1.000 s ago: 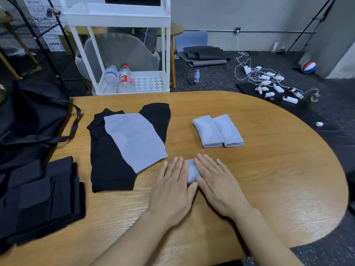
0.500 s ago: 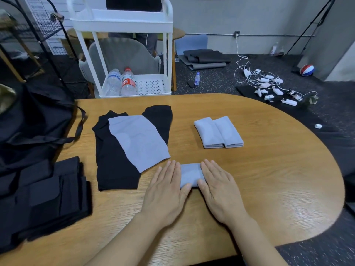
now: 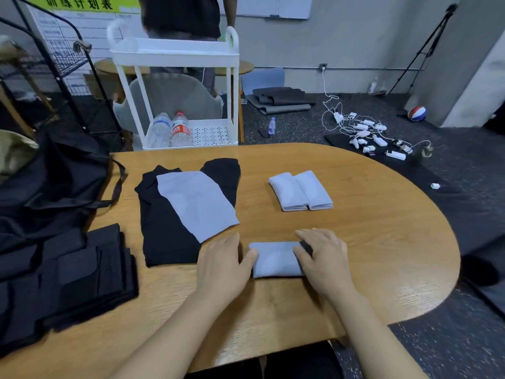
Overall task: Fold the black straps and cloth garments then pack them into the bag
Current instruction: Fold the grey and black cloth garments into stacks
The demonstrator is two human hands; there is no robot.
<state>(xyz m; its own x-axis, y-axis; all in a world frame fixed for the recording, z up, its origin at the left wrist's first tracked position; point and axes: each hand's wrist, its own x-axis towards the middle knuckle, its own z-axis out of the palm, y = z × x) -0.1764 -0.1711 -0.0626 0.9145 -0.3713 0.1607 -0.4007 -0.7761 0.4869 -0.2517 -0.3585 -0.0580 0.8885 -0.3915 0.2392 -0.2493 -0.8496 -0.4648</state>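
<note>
At the far left of the desk you have the black bag, lying slack and half off the edge, its mouth not clearly visible. In front of it sits a pile of folded black straps; I cannot count the pieces, they merge together. Next comes one black garment, flat and not yet folded, with one light blue cloth lying on top of it, also flat.

Your left hand rests flat on the desk, its fingers straight and the thumb touching the left edge of the small folded blue cloth. Your right hand lies on the right end of the same cloth, the fingers bent a little and pressing down; it does not clamp anything, as far as I can see. Beyond it, two more folded blue cloths lie side by side, touching.

So I count four blue cloths: three folded, one open. I judge them light, soft and easy to unfold, so take each bundle from both ends, or under the thick folded edge, and keep it pressed while you lift.
</note>
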